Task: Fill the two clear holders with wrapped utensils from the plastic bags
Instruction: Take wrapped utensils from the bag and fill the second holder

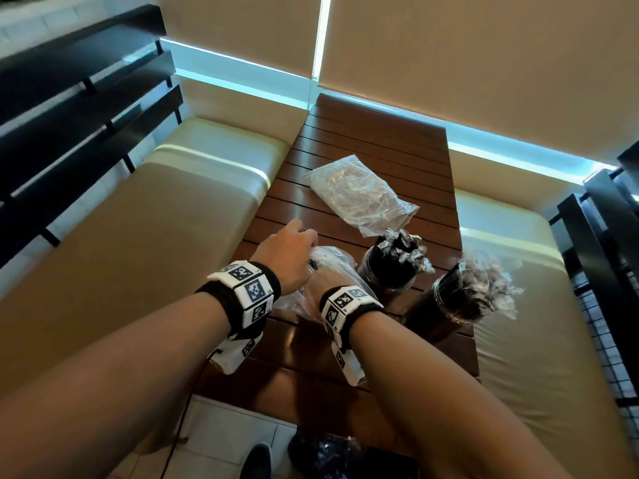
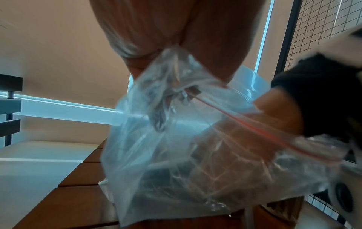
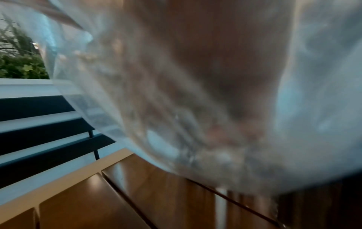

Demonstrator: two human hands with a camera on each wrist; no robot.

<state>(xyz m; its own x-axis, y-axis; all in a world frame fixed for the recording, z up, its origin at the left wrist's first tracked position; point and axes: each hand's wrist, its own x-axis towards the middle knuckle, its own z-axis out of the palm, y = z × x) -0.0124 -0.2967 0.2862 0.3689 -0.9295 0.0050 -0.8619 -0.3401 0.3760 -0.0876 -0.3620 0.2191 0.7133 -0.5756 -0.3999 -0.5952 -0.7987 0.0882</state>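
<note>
My left hand (image 1: 290,250) pinches the top edge of a clear zip bag (image 1: 333,261) and holds it up over the near part of the slatted wooden table (image 1: 363,140). The left wrist view shows that bag (image 2: 176,147) hanging from my fingers (image 2: 205,46), its red zip line pulled apart. My right hand (image 1: 322,279) reaches down inside it; its fingers are hidden by plastic and blur. Two clear holders (image 1: 387,271) (image 1: 456,299) stand just right of the bag, each packed with dark wrapped utensils (image 1: 404,250). A second bag (image 1: 359,198) lies flat farther back.
Cream bench cushions (image 1: 138,236) (image 1: 536,305) flank the table, with dark slatted backrests (image 1: 69,115) beyond them. A dark bag (image 1: 345,454) and a shoe (image 1: 256,458) are on the tiled floor at the table's near end.
</note>
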